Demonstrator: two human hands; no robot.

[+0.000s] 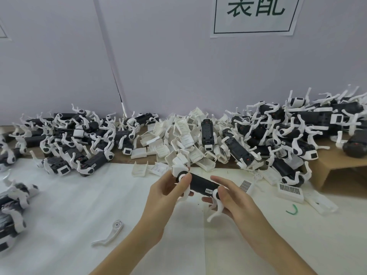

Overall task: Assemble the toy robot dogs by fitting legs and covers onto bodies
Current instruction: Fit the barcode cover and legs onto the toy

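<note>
Fingers of the left hand [165, 190] and right hand [231, 197] curl round opposite ends of a black dog body [201, 186], held above the bench [59, 205] near its middle. White covers [179, 135] heap behind it; one loose leg [111, 233] lies nearer the front edge.

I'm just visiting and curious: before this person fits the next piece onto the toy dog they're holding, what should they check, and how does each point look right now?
1. Black body gripped at both ends by left hand and right hand: ok.
2. Legs on the held body: white legs show at the right end; full count: cannot tell.
3. Spare leg lying within reach on the white sheet: ok.
4. Pile of white covers close behind the hands: ok.
5. Cover on the held body: cannot tell.
</note>
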